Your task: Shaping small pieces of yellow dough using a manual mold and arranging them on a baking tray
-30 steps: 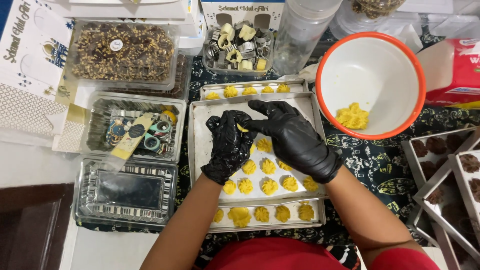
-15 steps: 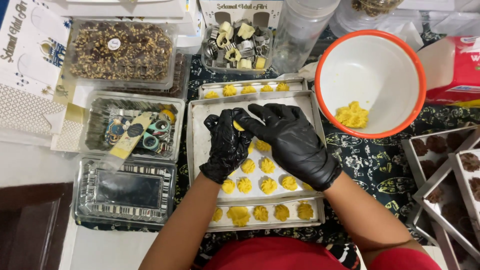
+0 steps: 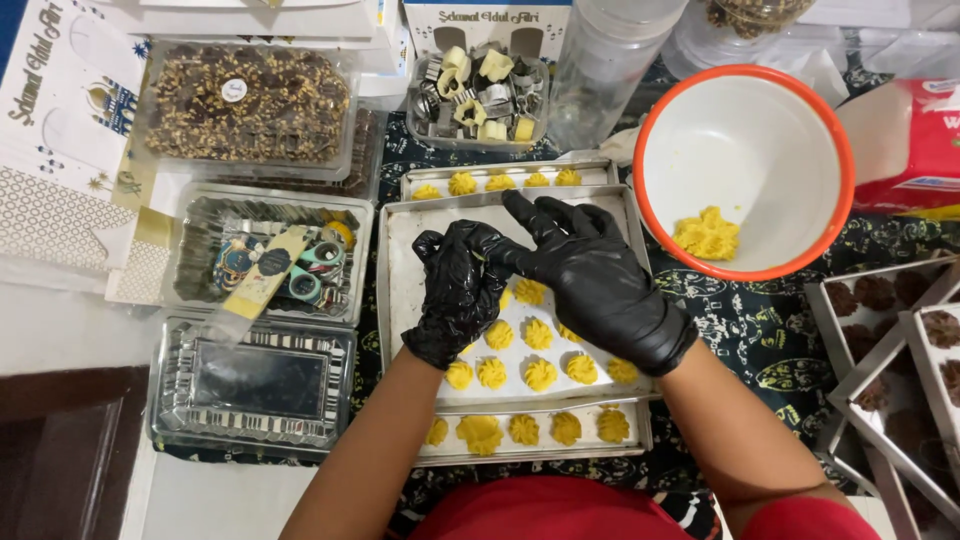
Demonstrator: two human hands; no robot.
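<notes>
Both hands wear black gloves and meet over the middle baking tray (image 3: 400,300), a shallow metal tray lined with white paper. The left hand (image 3: 458,292) is curled, its fingertips bunched together against the right hand's thumb side; a sliver of yellow dough shows at the contact point, but whether the grip pinches it cannot be told. The right hand (image 3: 592,280) lies across the tray with fingers extended toward the far left, grip loosely spread, overlapping the left hand's fingertips.

Yellow flower-shaped dough pieces (image 3: 540,375) sit in rows on the near half of the tray, just below the hands. A second tray (image 3: 590,172) beyond holds one row of the same pieces; a third tray (image 3: 640,432) at the near edge holds another row.

A white bowl with an orange rim (image 3: 845,170) stands on the counter right of the trays, with a lump of yellow dough (image 3: 707,233) inside. A clear tub of metal cutters (image 3: 480,95) stands beyond the trays. Clear lidded containers (image 3: 250,380) are stacked to the left.
</notes>
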